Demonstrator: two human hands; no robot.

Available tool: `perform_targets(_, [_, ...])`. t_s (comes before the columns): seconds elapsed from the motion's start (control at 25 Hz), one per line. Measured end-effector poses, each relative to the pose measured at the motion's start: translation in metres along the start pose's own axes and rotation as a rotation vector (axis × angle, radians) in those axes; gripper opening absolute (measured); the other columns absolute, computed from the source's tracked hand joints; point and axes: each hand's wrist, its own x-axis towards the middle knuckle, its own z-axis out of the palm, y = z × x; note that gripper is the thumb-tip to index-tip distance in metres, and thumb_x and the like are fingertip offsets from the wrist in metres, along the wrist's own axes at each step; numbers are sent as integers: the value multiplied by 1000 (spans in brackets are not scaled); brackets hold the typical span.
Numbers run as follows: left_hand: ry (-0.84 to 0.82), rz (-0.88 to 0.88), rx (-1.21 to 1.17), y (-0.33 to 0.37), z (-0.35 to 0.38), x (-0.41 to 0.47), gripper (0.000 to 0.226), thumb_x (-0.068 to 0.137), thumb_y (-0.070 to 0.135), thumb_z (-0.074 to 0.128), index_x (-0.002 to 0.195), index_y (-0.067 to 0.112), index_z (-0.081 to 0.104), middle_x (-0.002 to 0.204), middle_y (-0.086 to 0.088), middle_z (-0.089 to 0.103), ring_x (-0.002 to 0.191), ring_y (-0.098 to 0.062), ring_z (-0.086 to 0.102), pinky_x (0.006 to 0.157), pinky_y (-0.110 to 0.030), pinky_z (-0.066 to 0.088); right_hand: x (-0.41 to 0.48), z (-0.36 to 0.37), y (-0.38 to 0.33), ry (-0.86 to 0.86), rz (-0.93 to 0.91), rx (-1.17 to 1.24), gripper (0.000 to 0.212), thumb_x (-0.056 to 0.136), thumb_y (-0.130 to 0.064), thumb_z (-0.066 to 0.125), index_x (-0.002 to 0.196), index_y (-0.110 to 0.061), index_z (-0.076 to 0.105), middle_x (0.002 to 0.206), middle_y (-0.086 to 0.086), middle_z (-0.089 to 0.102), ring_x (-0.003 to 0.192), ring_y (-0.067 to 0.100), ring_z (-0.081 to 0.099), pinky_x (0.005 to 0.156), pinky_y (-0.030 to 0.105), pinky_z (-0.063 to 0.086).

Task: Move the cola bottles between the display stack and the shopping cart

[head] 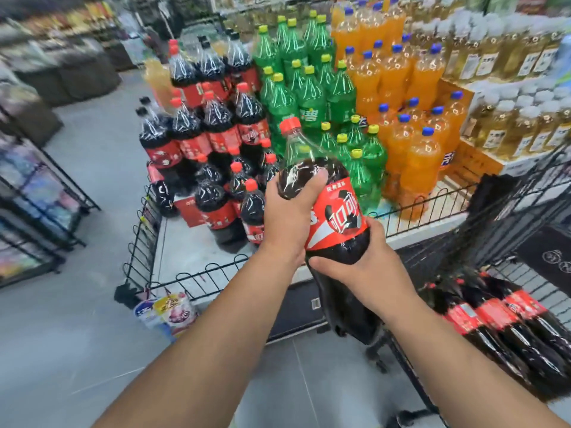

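A large cola bottle [335, 211] with a red cap and red label hangs in the air in front of me, tilted with its cap up and to the left. My left hand [285, 216] grips its dark shoulder. My right hand [361, 267] grips it under the label near the base. Beyond it rises the display stack of cola bottles [213, 128] on a low platform. At the lower right, the black wire shopping cart [506, 217] holds several cola bottles [506, 316] lying on their sides.
Green soda bottles [296, 88] and orange soda bottles [401, 88] stand right of the cola stack. A low black wire fence [145, 242] rims the platform. Small packets [168, 310] hang at its front corner. Shelves of yellow bottles [509, 72] stand right; racks [37, 196] line the aisle left.
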Motion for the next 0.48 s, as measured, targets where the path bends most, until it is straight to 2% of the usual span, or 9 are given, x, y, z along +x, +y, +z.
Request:
perform_targets(0.12, [54,25,17,19,-43,7,85,56,42,89,129,14,58,111,-15,75,95,-35,75,84,-51,62,-1,40,-26,-27,-17,14,102,53,-57,86,136,-36,32,107,-16,55,101,14,56,83,32,45])
perform_targets(0.24, [52,50,33,35,-88,17,87,54,42,89,130,13,58,112,-14,75,99,-36,75,89,-57,60,2,85,-45,-41,-27,34,99,53,-53,88,133,-37,34,103,-19,55,96,11,54,80,29,42])
perform_targets(0.4, [40,78,76,50,-137,32,80,54,37,91,126,20,58,113,-7,76,101,-28,75,91,-51,60,8,138,-59,-31,-44,90,97,49,-49,92,127,-42,35,106,-20,60,99,9,59,83,27,46])
perform_targets(0.48, [23,79,113,54,-154,37,81,52,37,91,124,24,57,112,-2,76,101,-23,75,90,-46,61,12,156,-62,-35,-42,124,95,48,-47,92,123,-44,36,105,-24,61,97,1,60,80,21,46])
